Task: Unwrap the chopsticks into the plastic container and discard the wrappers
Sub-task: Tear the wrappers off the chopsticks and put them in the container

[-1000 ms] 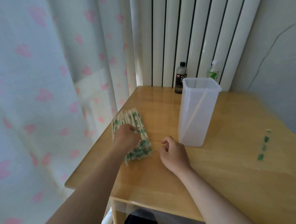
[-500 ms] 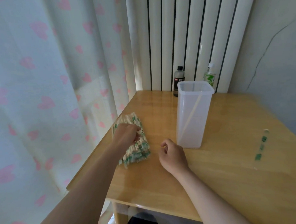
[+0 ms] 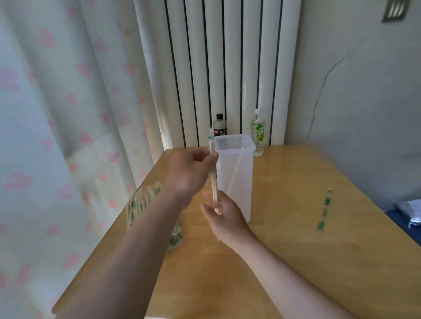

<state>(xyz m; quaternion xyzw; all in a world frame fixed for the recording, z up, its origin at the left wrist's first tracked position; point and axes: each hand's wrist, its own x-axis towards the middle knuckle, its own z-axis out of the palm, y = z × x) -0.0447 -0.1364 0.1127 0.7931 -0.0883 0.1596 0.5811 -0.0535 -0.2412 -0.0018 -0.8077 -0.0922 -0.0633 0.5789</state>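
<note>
A wrapped pair of chopsticks (image 3: pixel 211 144) stands nearly upright in front of the clear plastic container (image 3: pixel 240 182). My left hand (image 3: pixel 189 175) pinches its upper part. My right hand (image 3: pixel 223 216) holds its lower end. One bare chopstick (image 3: pixel 235 170) leans inside the container. The pile of wrapped chopsticks (image 3: pixel 140 203) lies on the wooden table (image 3: pixel 295 252) at the left, partly hidden by my left forearm. An empty wrapper (image 3: pixel 324 208) with green print lies flat on the table at the right.
A dark bottle (image 3: pixel 220 126) and a green-labelled bottle (image 3: pixel 258 132) stand at the table's back edge against the radiator. A curtain hangs left of the table. Silver packets (image 3: pixel 419 211) lie on a blue surface beyond the right edge.
My left hand lifted one wrapped pair from the pile and brought it up before the container. My right hand rose from the table and took its lower end. The camera tilted upward.
</note>
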